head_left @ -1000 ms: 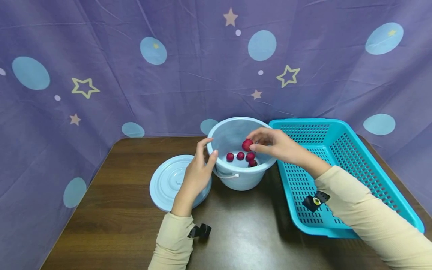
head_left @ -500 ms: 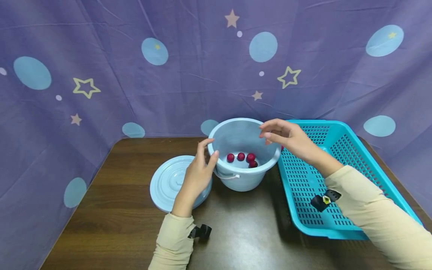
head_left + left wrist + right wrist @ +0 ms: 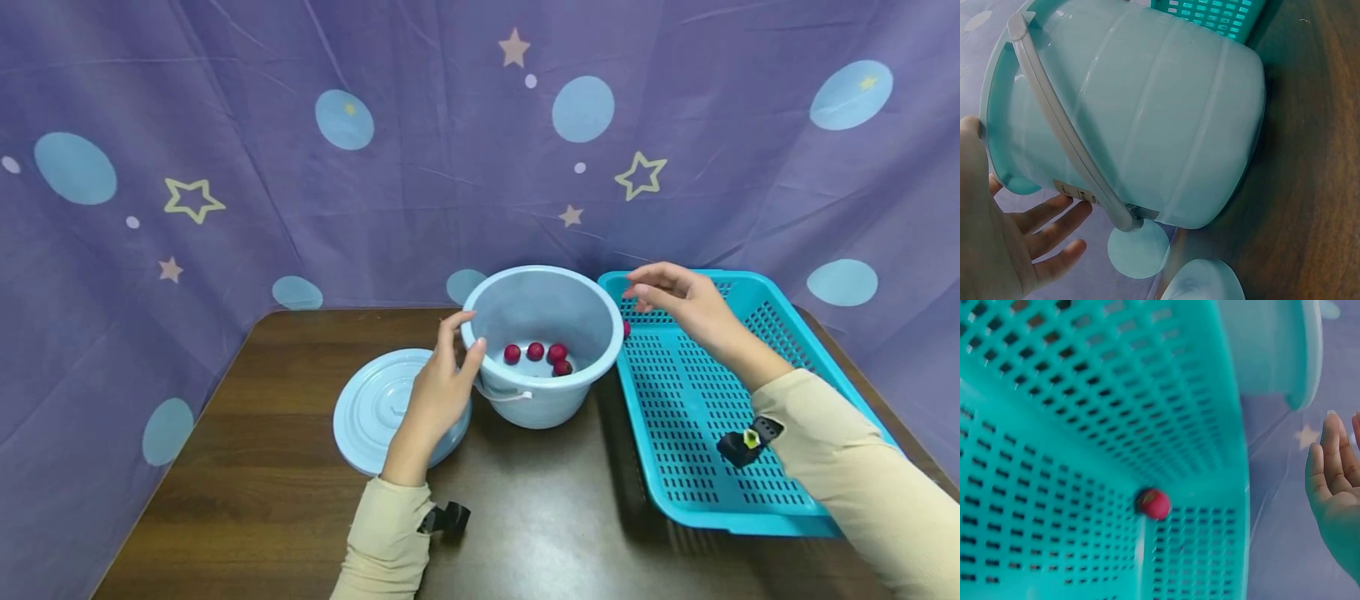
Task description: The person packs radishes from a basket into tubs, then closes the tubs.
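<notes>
My left hand [image 3: 437,392] holds the light-blue bucket [image 3: 536,404] at its left side, thumb at the rim and fingers against the outer wall. In the left wrist view the bucket's white handle [image 3: 1066,134] hangs down its side. Several small round red fruits [image 3: 535,351] lie on the bucket's floor. My right hand [image 3: 693,304] hovers over the far left part of the turquoise basket [image 3: 686,408], its fingers loosely bent and holding nothing. In the right wrist view one red fruit [image 3: 1156,504] sits in a corner of the basket, below the hand.
A round light-blue lid [image 3: 367,412] lies on the brown wooden table [image 3: 247,467], left of the bucket and partly behind my left forearm. The basket stands right beside the bucket. A purple curtain [image 3: 420,208] with stars and dots hangs behind the table.
A second ago my right hand held a red fruit over the bucket. It has let go and moved right, over the basket. My left hand stays at the bucket.
</notes>
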`<state>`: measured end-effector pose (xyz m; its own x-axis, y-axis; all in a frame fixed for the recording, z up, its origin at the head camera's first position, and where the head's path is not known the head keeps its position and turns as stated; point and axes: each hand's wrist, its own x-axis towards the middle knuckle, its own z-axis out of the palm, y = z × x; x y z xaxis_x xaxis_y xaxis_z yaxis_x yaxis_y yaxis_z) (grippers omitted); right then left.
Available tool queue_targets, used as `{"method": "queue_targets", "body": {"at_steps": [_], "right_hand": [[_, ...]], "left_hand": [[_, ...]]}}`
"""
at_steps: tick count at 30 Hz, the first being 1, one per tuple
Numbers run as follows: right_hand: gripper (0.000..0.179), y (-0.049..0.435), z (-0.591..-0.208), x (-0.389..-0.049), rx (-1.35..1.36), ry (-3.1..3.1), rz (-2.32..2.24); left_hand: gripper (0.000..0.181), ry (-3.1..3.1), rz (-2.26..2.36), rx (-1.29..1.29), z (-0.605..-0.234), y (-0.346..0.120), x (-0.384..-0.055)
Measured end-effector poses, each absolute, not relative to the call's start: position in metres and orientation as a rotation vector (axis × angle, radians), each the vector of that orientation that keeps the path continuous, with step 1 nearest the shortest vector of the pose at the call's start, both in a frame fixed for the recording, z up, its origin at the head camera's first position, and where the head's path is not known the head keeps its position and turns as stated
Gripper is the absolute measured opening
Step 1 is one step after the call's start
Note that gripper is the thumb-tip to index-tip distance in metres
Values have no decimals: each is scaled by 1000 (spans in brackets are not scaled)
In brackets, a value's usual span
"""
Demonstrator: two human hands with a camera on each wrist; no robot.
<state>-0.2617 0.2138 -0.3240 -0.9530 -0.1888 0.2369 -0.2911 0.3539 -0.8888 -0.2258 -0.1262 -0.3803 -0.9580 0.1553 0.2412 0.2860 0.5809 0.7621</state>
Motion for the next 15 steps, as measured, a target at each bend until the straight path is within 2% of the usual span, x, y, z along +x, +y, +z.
{"method": "queue_targets", "body": {"at_steps": [10,15], "right_hand": [[45,236,-350,-285,311,-2741,1576],[47,240,-367,-296,286,-2834,1550]], "left_hand": [[53,-2643,-1331,-392,-379,-126,-226],[54,-2647,-1328,-387,-380,-126,-226]]}}
